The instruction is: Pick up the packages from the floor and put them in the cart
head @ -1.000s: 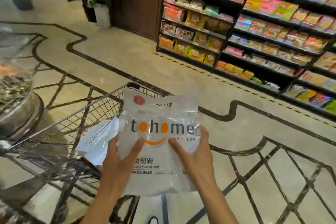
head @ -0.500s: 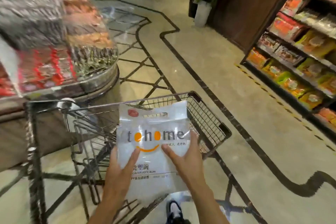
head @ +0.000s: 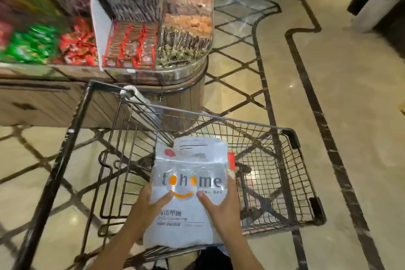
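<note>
A clear plastic package of bowls (head: 186,186), printed "tohome" with an orange smile, hangs over the wire basket of the shopping cart (head: 291,182). My left hand (head: 146,208) grips its left side, thumb on the front. My right hand (head: 221,206) grips its right side the same way. Behind the top of this package shows a second white package (head: 197,144), held with it. Something small and red (head: 231,161) peeks out at the package's right edge. The cart's black handle bar (head: 72,136) runs along the left.
A curved snack display counter (head: 153,50) with clear bins of wrapped sweets stands right behind the cart. Patterned beige floor (head: 350,116) with dark inlaid lines spreads to the right. A white planter (head: 377,4) stands at the far right.
The view has swung left and down, so the cart basket now lies under the package. Both hands have kept their hold and carried the package over the basket.
</note>
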Tool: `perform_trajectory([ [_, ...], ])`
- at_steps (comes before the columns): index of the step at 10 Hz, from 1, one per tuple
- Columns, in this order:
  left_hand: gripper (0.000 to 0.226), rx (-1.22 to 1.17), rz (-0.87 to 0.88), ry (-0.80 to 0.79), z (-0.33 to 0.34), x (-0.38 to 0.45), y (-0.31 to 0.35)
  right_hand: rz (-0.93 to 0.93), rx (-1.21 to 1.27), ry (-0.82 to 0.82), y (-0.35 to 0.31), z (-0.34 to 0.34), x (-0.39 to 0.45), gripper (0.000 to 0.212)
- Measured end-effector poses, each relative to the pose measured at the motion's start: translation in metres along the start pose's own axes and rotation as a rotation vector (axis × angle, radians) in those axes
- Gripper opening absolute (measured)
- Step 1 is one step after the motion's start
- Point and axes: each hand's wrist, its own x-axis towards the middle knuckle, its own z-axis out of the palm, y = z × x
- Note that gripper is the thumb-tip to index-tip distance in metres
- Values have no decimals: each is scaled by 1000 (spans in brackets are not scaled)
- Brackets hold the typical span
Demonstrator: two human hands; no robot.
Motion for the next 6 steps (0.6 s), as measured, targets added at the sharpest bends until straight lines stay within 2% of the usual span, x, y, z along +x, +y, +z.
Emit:
perform_trajectory([
  [1, 93, 28, -88, 40, 9, -12, -7, 38, 25, -73, 19, 0, 0, 118],
  [3, 79, 151, -86, 185, 29, -34, 12, 11, 21, -208, 21, -7, 13, 124],
  [4, 86, 261, -90, 185, 18, -37, 11, -4, 29, -171, 20, -16, 16, 127],
  [5, 95, 459, 7, 230, -4, -43, 15, -90, -24, -69, 5, -31, 15, 134],
  [6, 85, 620, 159, 329, -25, -57, 36, -284, -171, 13, -14, -42, 20, 107],
])
